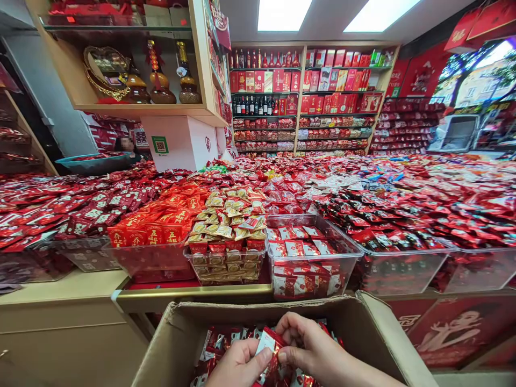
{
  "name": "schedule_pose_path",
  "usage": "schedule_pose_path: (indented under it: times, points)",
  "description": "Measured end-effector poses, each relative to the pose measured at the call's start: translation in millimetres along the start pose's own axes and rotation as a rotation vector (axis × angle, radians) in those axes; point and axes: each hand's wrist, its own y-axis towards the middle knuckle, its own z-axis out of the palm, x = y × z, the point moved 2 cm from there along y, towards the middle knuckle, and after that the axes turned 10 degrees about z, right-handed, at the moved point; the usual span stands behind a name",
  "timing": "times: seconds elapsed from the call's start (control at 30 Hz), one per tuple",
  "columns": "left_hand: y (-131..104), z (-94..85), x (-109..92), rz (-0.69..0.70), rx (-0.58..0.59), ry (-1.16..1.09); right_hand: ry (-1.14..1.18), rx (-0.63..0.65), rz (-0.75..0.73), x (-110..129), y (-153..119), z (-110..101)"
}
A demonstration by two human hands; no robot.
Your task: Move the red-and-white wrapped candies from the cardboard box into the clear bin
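Both of my hands are over an open cardboard box point(387, 344) at the bottom of the view. My left hand point(237, 365) pinches a red and white candy packet point(268, 346), thumb on its white face. On the packet's right side, my right hand point(310, 346) grips with curled fingers and thumb; whether it holds a second packet is hidden. Beneath them, many similar wrapped packets point(209, 349) lie loose in the box. Just beyond the box stands a clear plastic bin point(350, 255), with red and white packets in rows inside, lower than its rim.
A bin of gold durian packets point(226, 263) and one of red-orange packets point(151, 236) stand to the left. Dark red packets point(407, 215) pile up on the right. A wooden display cabinet point(197, 70) overhangs the back left. Stocked shelves point(298, 97) line the far wall.
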Motion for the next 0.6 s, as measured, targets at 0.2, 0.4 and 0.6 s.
schedule_pose_path:
  times: [0.2, 0.4, 0.6]
  points:
    - [1, 1.6, 3, -0.019, 0.037, -0.080, 0.114, 0.048, -0.007, -10, 5, -1]
    - [5, -2.7, 17, -0.050, -0.016, -0.060, -0.420, -0.149, -0.139, 0, -5, -3]
    - [3, -5.0, 36, -0.108, -0.057, 0.067, -1.073, -0.199, -0.611, -23, -4, 16]
